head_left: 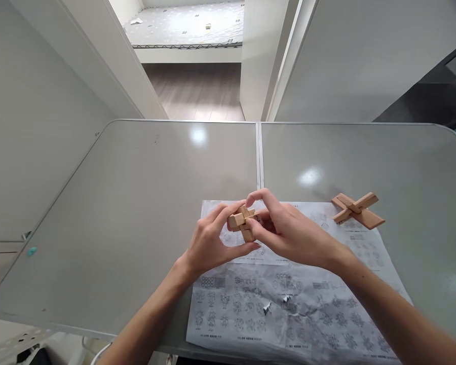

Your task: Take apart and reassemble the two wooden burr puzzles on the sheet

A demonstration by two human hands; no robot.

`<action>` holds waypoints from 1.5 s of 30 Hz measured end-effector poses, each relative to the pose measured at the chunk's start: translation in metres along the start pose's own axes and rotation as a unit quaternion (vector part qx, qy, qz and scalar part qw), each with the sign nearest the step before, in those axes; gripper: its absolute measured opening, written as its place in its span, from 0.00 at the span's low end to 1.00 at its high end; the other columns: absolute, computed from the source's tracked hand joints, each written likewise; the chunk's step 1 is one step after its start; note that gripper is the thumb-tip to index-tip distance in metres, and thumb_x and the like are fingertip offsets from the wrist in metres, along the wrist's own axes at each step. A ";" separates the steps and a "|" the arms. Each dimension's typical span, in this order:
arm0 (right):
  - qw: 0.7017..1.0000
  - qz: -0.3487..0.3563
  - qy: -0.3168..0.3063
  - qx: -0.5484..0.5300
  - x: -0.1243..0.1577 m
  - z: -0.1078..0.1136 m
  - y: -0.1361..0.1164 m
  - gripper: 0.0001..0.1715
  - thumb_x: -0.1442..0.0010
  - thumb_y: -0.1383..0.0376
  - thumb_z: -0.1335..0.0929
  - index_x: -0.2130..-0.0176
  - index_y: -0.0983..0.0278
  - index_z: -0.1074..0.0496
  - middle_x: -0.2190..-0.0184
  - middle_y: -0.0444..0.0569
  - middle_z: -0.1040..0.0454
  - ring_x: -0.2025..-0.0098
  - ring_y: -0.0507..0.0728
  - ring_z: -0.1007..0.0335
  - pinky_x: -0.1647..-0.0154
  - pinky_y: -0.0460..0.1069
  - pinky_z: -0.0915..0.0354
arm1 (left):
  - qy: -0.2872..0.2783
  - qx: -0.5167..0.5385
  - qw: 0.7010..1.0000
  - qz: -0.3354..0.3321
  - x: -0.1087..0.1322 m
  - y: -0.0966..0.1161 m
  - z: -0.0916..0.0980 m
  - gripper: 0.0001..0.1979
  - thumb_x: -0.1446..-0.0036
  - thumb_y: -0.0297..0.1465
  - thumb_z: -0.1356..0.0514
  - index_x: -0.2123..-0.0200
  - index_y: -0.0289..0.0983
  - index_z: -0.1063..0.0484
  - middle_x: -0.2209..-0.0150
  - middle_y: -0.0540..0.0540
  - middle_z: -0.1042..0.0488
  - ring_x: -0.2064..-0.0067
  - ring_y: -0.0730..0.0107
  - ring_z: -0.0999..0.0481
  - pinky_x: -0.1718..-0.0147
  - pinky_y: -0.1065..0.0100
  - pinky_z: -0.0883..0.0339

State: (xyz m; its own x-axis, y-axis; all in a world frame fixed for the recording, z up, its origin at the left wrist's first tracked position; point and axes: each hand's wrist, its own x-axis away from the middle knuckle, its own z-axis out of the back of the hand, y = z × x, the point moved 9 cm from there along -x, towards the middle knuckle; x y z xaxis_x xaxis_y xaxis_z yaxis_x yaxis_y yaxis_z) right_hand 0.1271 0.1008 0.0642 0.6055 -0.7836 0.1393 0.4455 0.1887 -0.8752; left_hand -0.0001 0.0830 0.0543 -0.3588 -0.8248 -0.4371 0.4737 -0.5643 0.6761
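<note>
Between my two hands is a small wooden interlocking puzzle (243, 222) of crossed, notched blocks, raised over the printed sheet. My left hand (215, 238) grips it from the left, with fingers along its far side and the thumb under its near end. From the right, my right hand (279, 225) pinches the puzzle between thumb and fingers, its index finger arched above. The fingers cover part of the puzzle's right side. Beneath both hands lies a creased instruction sheet (251, 294) printed with rows of puzzle diagrams, torn through in two small spots.
A second wooden puzzle (355, 209), made of crossed flat pieces, rests at the sheet's far right corner. The grey folding table (137, 203) has a centre seam and metal rim. A small teal spot (31, 251) is near its left edge. Beyond stands an open doorway.
</note>
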 end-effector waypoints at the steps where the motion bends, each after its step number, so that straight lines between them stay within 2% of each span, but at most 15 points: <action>1: 1.000 0.000 0.000 -0.007 0.000 0.000 0.000 0.08 0.26 0.63 0.38 0.48 0.57 0.43 0.77 0.34 0.30 0.77 0.52 0.40 0.72 0.48 0.43 | -0.003 0.012 1.000 0.003 0.001 -0.001 -0.001 0.37 0.44 0.37 0.24 0.34 0.44 0.34 0.54 0.46 0.19 0.61 0.66 0.20 0.62 0.66 0.22; 5: 0.996 -0.002 -0.005 -0.084 -0.001 0.001 0.004 0.10 0.22 0.55 0.38 0.47 0.58 0.41 0.74 0.37 0.28 0.74 0.52 0.38 0.71 0.47 0.41 | 0.014 0.055 0.997 0.050 0.004 -0.008 0.000 0.34 0.44 0.37 0.23 0.38 0.43 0.31 0.57 0.48 0.19 0.67 0.71 0.24 0.70 0.71 0.27; 8: 0.993 -0.020 0.038 -0.106 -0.003 0.013 0.014 0.18 0.21 0.48 0.40 0.47 0.59 0.38 0.77 0.36 0.34 0.77 0.51 0.44 0.75 0.47 0.44 | 0.024 0.096 0.990 0.098 0.004 -0.013 0.004 0.31 0.45 0.36 0.23 0.40 0.43 0.29 0.59 0.49 0.21 0.69 0.74 0.28 0.67 0.70 0.26; 10: 0.996 -0.026 0.057 -0.067 -0.003 0.020 0.018 0.18 0.21 0.48 0.40 0.47 0.59 0.36 0.77 0.35 0.35 0.78 0.51 0.45 0.76 0.47 0.45 | 0.027 0.132 0.984 0.119 0.003 -0.015 0.005 0.31 0.45 0.35 0.23 0.40 0.43 0.29 0.58 0.48 0.21 0.66 0.72 0.26 0.62 0.67 0.24; 14: 1.000 0.012 0.003 0.007 -0.005 0.012 0.014 0.17 0.21 0.52 0.38 0.44 0.59 0.31 0.71 0.40 0.28 0.73 0.53 0.35 0.71 0.48 0.40 | 0.009 0.238 0.959 0.154 0.004 -0.021 0.001 0.31 0.45 0.34 0.24 0.39 0.43 0.28 0.51 0.43 0.21 0.55 0.64 0.20 0.55 0.66 0.22; 18: 0.999 0.040 0.000 0.031 -0.007 0.006 0.009 0.17 0.20 0.53 0.40 0.50 0.61 0.29 0.69 0.43 0.26 0.72 0.54 0.35 0.69 0.49 0.40 | -0.013 0.335 0.926 0.174 0.005 -0.026 -0.007 0.30 0.43 0.35 0.24 0.39 0.43 0.27 0.47 0.42 0.24 0.48 0.60 0.20 0.48 0.63 0.21; 22: 0.998 0.055 0.004 0.035 -0.008 0.003 0.005 0.19 0.20 0.55 0.42 0.59 0.61 0.33 0.68 0.45 0.26 0.70 0.54 0.36 0.66 0.50 0.40 | -0.017 0.365 0.915 0.173 0.003 -0.027 -0.007 0.28 0.43 0.39 0.24 0.41 0.43 0.24 0.48 0.41 0.27 0.51 0.61 0.21 0.52 0.63 0.20; 29: 0.998 0.041 -0.033 -0.027 -0.009 0.002 0.007 0.21 0.19 0.52 0.42 0.60 0.61 0.32 0.67 0.44 0.29 0.68 0.54 0.37 0.65 0.50 0.40 | -0.020 0.367 0.912 0.182 0.002 -0.027 -0.006 0.27 0.47 0.39 0.22 0.44 0.42 0.20 0.46 0.40 0.30 0.58 0.66 0.22 0.61 0.66 0.19; 32: 0.997 0.040 -0.048 -0.050 -0.010 0.001 0.007 0.22 0.20 0.51 0.41 0.61 0.61 0.32 0.68 0.43 0.32 0.69 0.53 0.39 0.67 0.49 0.41 | -0.014 0.358 0.916 0.183 0.004 -0.030 -0.006 0.29 0.49 0.39 0.21 0.44 0.42 0.19 0.43 0.39 0.32 0.58 0.66 0.22 0.62 0.67 0.19; 37: 0.989 0.040 -0.072 -0.122 -0.011 -0.005 0.006 0.23 0.21 0.49 0.41 0.61 0.60 0.32 0.69 0.42 0.36 0.70 0.52 0.42 0.69 0.48 0.41 | 0.006 0.344 0.926 0.156 0.005 -0.031 -0.003 0.30 0.49 0.40 0.21 0.42 0.43 0.20 0.44 0.38 0.29 0.53 0.59 0.20 0.59 0.64 0.17; 40: 0.974 0.020 -0.101 -0.203 -0.011 -0.013 0.011 0.27 0.22 0.44 0.40 0.63 0.61 0.33 0.71 0.40 0.42 0.73 0.51 0.48 0.73 0.48 0.46 | 0.003 0.346 0.929 0.131 0.003 -0.027 -0.001 0.31 0.48 0.39 0.21 0.41 0.46 0.21 0.42 0.39 0.29 0.58 0.64 0.20 0.61 0.64 0.17; 42: 0.952 0.004 -0.137 -0.273 -0.010 -0.022 0.015 0.28 0.23 0.41 0.39 0.62 0.61 0.33 0.72 0.38 0.47 0.74 0.51 0.55 0.75 0.47 0.52 | -0.002 0.339 0.935 0.109 0.001 -0.022 0.002 0.32 0.47 0.39 0.22 0.40 0.48 0.22 0.41 0.39 0.30 0.61 0.67 0.20 0.61 0.64 0.18; 45: 0.914 -0.025 -0.190 -0.358 -0.008 -0.033 0.023 0.29 0.24 0.41 0.37 0.63 0.61 0.32 0.74 0.36 0.52 0.75 0.50 0.61 0.76 0.48 0.57 | 0.003 0.287 0.956 0.062 -0.001 -0.013 0.010 0.34 0.49 0.39 0.21 0.39 0.47 0.22 0.43 0.39 0.27 0.54 0.59 0.21 0.59 0.63 0.19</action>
State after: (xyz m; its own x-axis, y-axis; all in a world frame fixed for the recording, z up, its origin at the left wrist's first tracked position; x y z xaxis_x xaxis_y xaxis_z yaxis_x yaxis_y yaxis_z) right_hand 0.1105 0.0920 0.0275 0.8417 -0.4933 0.2193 0.0157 -0.3837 -0.9233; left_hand -0.0135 0.0917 0.0518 -0.3228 -0.8856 -0.3340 -0.0067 -0.3507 0.9365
